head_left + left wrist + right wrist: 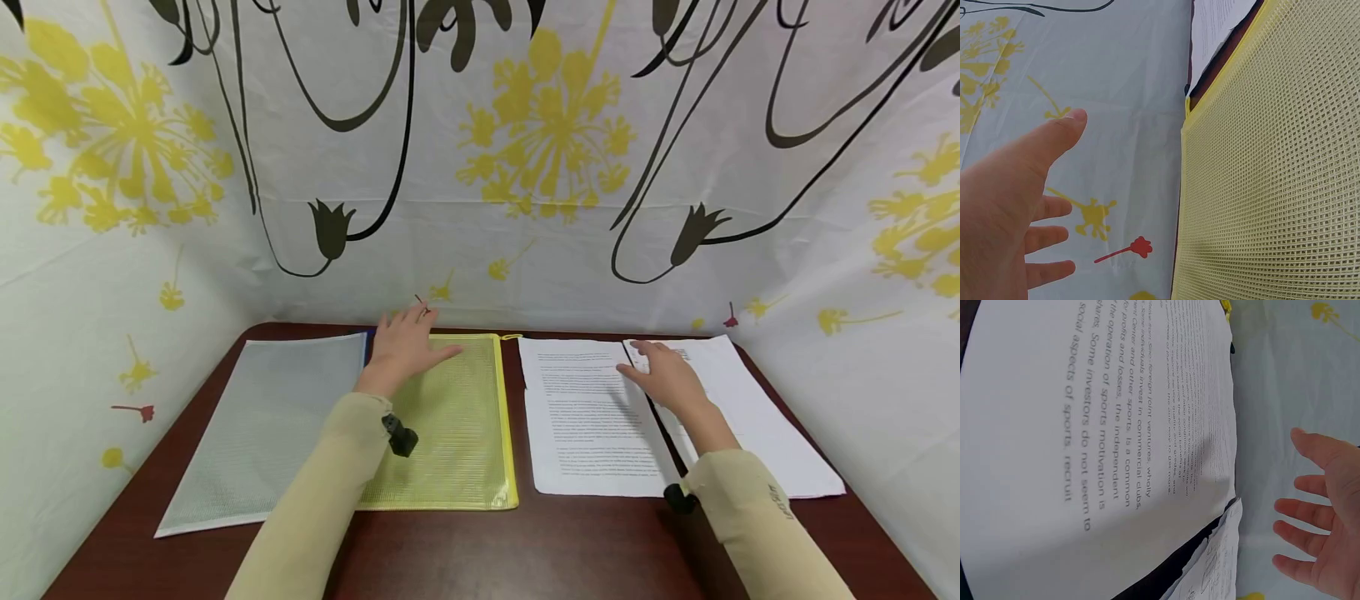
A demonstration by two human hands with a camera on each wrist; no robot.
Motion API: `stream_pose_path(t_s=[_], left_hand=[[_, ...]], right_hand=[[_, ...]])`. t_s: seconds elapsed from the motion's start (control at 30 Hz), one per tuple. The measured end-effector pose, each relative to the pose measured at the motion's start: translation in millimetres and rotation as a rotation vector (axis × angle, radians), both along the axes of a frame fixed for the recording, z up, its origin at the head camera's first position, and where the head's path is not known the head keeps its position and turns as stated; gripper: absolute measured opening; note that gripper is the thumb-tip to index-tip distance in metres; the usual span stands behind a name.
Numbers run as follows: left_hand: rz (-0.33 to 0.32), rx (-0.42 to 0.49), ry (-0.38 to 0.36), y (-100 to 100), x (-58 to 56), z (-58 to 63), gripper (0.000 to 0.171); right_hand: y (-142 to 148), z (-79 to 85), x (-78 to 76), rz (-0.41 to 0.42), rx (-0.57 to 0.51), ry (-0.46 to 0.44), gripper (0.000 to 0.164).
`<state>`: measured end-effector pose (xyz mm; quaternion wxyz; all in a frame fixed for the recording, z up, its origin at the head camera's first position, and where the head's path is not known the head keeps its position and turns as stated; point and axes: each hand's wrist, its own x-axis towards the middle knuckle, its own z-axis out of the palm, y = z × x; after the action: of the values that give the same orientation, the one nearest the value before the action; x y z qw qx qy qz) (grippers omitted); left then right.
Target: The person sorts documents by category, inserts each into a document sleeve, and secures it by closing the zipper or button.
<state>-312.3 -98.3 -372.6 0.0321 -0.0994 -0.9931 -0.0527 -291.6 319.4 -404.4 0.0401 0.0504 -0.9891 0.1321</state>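
Note:
My left hand (pixel 405 350), fingers spread, is over the top left part of a yellow mesh zip pouch (pixel 457 425). In the left wrist view its fingers hold nothing, and the yellow mesh (pixel 1272 169) lies to the right. Over the upper edges of two paper stacks hovers my right hand (pixel 667 379), its fingers loosely extended and empty in the right wrist view. The left stack of printed sheets (pixel 585 417) shows lines of text. Beside it lies the right stack (pixel 772 425), mostly white, partly covered by the hand and sleeve.
A pale mesh pouch (pixel 262 425) with a blue edge lies at the left, partly behind the left sleeve. Everything rests on a dark brown table (pixel 480 550). Floral-patterned cloth (pixel 450 167) hangs behind and at both sides. Each wrist carries a small black camera (pixel 401 437).

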Motion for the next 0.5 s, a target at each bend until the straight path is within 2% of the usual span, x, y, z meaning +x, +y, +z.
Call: stream_pose_path(t_s=[0.17, 0.5], left_hand=[[0.001, 0.026, -0.012, -1.2, 2.7, 3.1, 0.083], [-0.004, 0.018, -0.033, -4.3, 5.6, 10.4, 0.071]], right_hand=[[2.0, -1.0, 2.7, -0.008, 0.009, -0.005, 0.061], [12.4, -6.0, 6.0, 0.008, 0.000, 0.014, 0.054]])
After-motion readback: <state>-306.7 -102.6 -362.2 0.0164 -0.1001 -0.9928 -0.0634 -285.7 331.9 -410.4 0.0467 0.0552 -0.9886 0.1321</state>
